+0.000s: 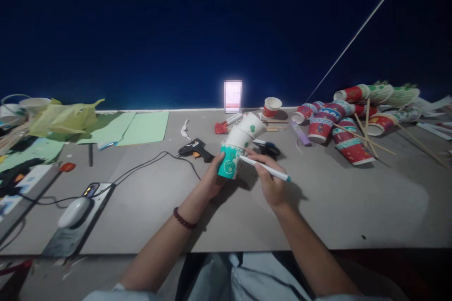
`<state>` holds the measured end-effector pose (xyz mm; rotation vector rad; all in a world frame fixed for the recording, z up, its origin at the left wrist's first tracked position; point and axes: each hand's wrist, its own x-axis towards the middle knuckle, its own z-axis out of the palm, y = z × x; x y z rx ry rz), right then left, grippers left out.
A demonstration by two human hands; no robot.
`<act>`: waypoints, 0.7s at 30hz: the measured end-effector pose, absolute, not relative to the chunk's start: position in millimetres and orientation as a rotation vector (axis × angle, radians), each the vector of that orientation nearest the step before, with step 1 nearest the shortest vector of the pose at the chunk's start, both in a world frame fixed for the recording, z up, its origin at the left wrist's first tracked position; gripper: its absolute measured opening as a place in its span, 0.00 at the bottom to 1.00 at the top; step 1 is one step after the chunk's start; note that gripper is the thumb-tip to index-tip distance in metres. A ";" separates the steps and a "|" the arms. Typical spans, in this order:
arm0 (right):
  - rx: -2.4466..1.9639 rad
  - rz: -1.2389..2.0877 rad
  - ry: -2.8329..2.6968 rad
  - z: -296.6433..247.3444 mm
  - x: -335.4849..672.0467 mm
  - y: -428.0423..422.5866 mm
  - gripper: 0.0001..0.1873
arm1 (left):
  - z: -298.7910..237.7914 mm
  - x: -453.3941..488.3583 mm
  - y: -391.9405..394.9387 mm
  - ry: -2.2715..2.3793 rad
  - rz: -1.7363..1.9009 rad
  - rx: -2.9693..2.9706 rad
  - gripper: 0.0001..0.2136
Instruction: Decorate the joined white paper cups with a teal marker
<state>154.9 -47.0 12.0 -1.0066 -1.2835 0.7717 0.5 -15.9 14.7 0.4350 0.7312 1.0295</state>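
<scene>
My left hand (pixel 213 175) is closed around a teal paper cup (pixel 228 162), from which white paper cups (pixel 243 135) with green marks stick out in a curved, tilted row. Between the fingers of my right hand (pixel 271 181) is a white marker (pixel 264 168) with a teal end. Its other end points at the right side of the teal cup; whether it touches is too small to tell. Left of the cups lies a black glue gun (pixel 196 149) with its cable. Dark-handled scissors (pixel 270 148) rest behind my right hand.
Several patterned paper cups (pixel 319 127) and wooden sticks (pixel 365 138) lie at the right. A red and white cup (pixel 272 107) stands at the back near a lit, blurred screen (pixel 233 96). On the left are green paper (pixel 144 128), a yellow bag (pixel 63 117) and a power strip (pixel 26 197).
</scene>
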 end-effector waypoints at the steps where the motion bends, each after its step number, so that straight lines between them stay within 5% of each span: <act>1: -1.009 0.762 -1.270 11.7 154.6 -46.8 0.09 | 14.7 0.4 -15.9 0.731 1.027 0.439 0.16; 21: -1.021 0.840 -1.301 15.9 156.0 -47.6 0.10 | 13.6 -0.7 -15.1 0.738 1.011 0.384 0.16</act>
